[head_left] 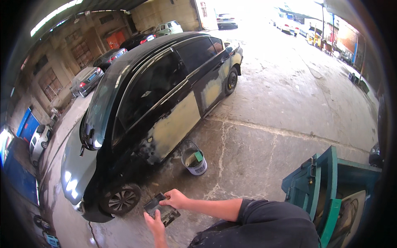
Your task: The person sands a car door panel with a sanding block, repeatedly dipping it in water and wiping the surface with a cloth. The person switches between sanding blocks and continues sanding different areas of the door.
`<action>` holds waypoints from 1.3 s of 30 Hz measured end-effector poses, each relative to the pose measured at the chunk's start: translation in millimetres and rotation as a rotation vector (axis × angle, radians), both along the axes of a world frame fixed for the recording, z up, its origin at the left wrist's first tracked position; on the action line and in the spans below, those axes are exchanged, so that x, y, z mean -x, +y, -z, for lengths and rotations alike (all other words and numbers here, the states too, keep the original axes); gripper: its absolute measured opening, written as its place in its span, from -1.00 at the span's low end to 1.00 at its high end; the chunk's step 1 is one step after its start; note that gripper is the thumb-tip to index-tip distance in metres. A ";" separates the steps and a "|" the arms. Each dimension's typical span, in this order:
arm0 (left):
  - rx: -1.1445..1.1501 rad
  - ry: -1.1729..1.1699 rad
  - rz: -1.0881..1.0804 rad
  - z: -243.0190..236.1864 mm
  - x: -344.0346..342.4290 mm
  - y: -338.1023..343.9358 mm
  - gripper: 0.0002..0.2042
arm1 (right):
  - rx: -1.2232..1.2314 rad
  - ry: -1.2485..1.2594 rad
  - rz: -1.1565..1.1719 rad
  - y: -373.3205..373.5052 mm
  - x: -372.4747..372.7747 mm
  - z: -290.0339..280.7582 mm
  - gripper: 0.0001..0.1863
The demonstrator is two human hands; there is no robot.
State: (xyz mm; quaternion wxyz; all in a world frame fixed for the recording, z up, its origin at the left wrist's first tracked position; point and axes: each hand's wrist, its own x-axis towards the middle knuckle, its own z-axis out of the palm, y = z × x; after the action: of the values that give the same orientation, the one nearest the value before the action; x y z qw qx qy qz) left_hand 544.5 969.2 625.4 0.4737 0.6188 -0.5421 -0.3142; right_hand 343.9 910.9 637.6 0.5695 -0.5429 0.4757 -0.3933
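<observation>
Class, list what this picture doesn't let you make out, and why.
Head view:
Flat dark rectangular sheet: underside faces away; left hand and right hand cover parts.
Round whitish bucket: lower inside hidden by its wall.
Black car with beige patches: far side hidden by its body.
Green metal box: base cut off by lower edge.

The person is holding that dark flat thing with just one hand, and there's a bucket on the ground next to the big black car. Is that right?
Not just one hand: the head view shows the left hand and right hand both holding the dark flat thing. The bucket is indeed on the ground next to the big black car.
</observation>
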 end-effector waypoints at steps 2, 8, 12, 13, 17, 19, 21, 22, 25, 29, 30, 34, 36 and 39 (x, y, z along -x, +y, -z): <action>0.030 0.087 0.036 -8.5 10.9 -0.6 -0.61 | 0.021 -0.015 -0.007 -4.1 4.3 3.4 -0.63; 0.061 0.126 0.009 -12.2 25.0 -18.3 -0.65 | 0.003 -0.040 -0.032 -24.3 23.6 2.9 -0.61; 0.050 0.039 0.020 -11.4 29.7 -32.6 -0.61 | -0.035 -0.118 0.016 -40.6 42.4 -1.0 -0.69; 0.061 0.022 0.040 -14.5 31.8 -33.8 -0.61 | -0.026 -0.101 0.002 -44.1 47.2 -1.3 -0.70; -0.137 -0.161 -0.001 -37.9 49.3 -41.7 -0.30 | -0.029 -0.107 0.021 -57.9 63.2 0.4 -0.72; -0.219 -0.246 -0.013 -49.7 61.1 -46.0 -0.14 | -0.021 -0.128 0.029 -64.0 68.5 3.4 -0.71; -0.182 -0.230 0.016 -57.1 72.2 -50.3 -0.18 | -0.006 -0.152 0.038 -69.5 71.7 7.8 -0.71; -0.169 -0.209 0.019 -58.3 76.6 -51.9 -0.20 | 0.011 -0.173 0.038 -71.8 72.5 10.9 -0.71; -0.148 -0.120 0.018 -54.5 81.6 -54.5 -0.26 | -0.002 -0.225 0.032 -77.9 71.3 21.4 -0.72; -0.158 -0.026 0.067 -36.3 71.9 -59.8 -0.41 | -0.043 -0.233 0.067 -84.8 62.8 35.7 -0.74; -0.164 -0.021 0.092 -30.9 66.9 -63.7 -0.46 | -0.066 -0.247 0.050 -87.8 58.6 37.9 -0.75; -0.151 0.319 0.052 -2.9 46.3 -83.8 -0.52 | -0.089 -0.406 0.151 -97.5 34.4 41.4 -0.85; -0.148 0.318 0.054 6.7 26.5 -91.3 -0.55 | -0.214 -0.405 0.206 -103.3 16.6 40.4 -0.88; -0.082 0.293 0.068 15.4 -8.6 -107.6 -0.61 | -0.142 -0.237 0.246 -113.3 -18.1 38.7 -0.75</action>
State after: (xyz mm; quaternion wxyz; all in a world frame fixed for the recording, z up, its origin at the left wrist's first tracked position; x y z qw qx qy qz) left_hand 553.0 861.6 610.0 0.5112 0.5663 -0.4748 -0.4387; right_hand 362.0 797.6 598.9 0.6060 -0.3888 0.4948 -0.4866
